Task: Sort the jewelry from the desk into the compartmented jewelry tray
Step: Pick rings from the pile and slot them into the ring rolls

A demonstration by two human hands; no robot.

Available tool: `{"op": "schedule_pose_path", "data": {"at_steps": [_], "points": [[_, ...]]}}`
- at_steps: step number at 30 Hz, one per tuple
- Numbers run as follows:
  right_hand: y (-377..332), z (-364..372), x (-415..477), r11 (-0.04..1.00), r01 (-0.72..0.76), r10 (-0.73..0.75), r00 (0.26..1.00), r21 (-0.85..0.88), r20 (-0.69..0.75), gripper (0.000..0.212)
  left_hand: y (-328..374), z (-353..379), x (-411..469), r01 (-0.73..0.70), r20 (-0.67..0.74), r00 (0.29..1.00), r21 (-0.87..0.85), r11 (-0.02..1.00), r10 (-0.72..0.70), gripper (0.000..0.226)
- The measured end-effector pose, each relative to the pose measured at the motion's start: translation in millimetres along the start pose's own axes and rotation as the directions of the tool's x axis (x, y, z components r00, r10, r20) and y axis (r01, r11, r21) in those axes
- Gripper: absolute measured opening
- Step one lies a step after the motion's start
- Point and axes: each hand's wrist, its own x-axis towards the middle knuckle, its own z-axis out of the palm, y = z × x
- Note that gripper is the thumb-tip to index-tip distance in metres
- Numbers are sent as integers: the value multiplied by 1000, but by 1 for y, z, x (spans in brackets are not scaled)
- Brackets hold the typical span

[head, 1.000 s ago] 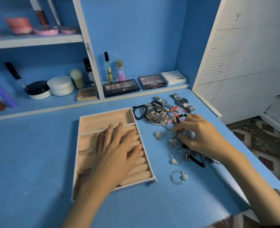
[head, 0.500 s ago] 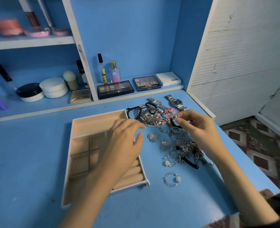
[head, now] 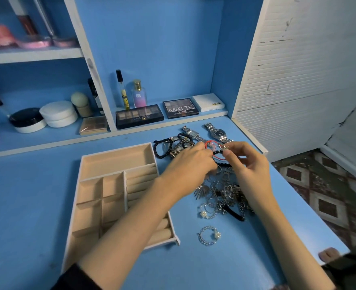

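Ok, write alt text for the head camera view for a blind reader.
The left hand and right hand meet over a jewelry pile on a blue desk, the right pinching a small silver piece. A beige compartmented tray lies beside the pile.

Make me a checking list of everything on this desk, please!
Surface: blue desk, tray and jewelry on it.
Job's things: jewelry tray, visible compartments hold no jewelry; jewelry pile and watches right of it.
Clutter: makeup palettes, perfume bottle, jars on the back shelf.
Hands: right hand pinches a small silver piece; left hand over the pile, grip hidden.
Cables: nothing seen.
Surroundings: white slatted panel, patterned floor.
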Motion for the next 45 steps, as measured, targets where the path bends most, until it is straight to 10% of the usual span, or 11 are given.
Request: {"op": "schedule_pose_path", "data": {"at_steps": [22,37,45], "points": [[1,-2,0,1000,23,-24,997,-19,-75,7,7,17,20,195,-45,978,-169,966,-205,17],[-36,53,-7,977,212,-202,931,2,305,10,-71,-23,-113,288,-168,716,-813,506,-677,11],[-23,99,-6,869,462,-342,818,-175,462,23,-78,-5,-115,336,-291,723,-645,686,-627,12]]}}
